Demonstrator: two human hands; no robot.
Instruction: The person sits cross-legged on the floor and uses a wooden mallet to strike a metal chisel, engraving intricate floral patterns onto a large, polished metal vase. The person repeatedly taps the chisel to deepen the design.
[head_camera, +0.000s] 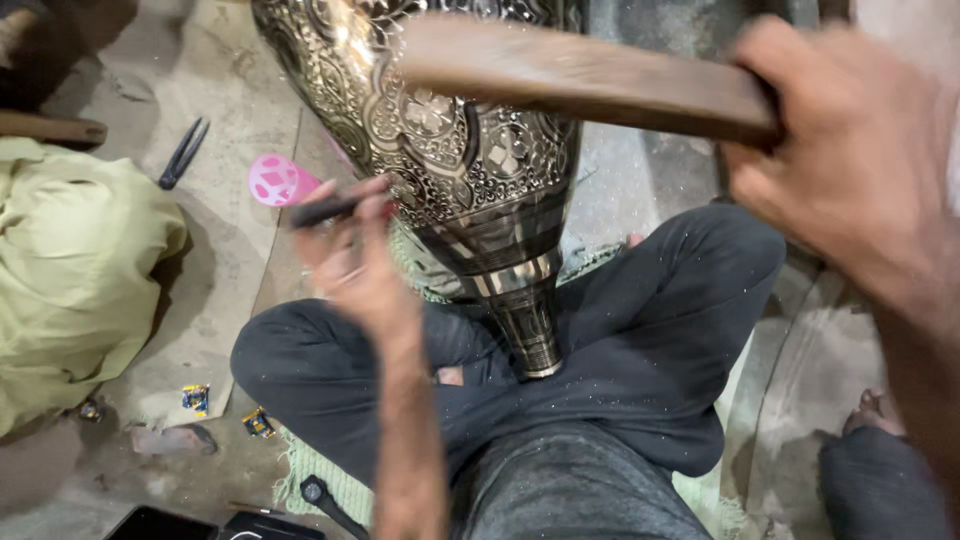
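A large engraved brass vase (470, 160) lies across my crossed legs, its narrow foot pointing toward my lap. My left hand (350, 250) pinches a thin dark chisel (322, 211) whose tip rests against the vase's patterned side. My right hand (850, 160) grips the end of a wooden mallet (580, 75), raised above the vase and blurred.
A pink plastic cup (280, 180) lies on the floor left of the vase. Dark pliers (182, 153) lie farther left. An olive cloth bundle (70, 270) fills the left side. A dark phone (160, 524) sits at the bottom edge. Another person's foot (880, 410) shows at lower right.
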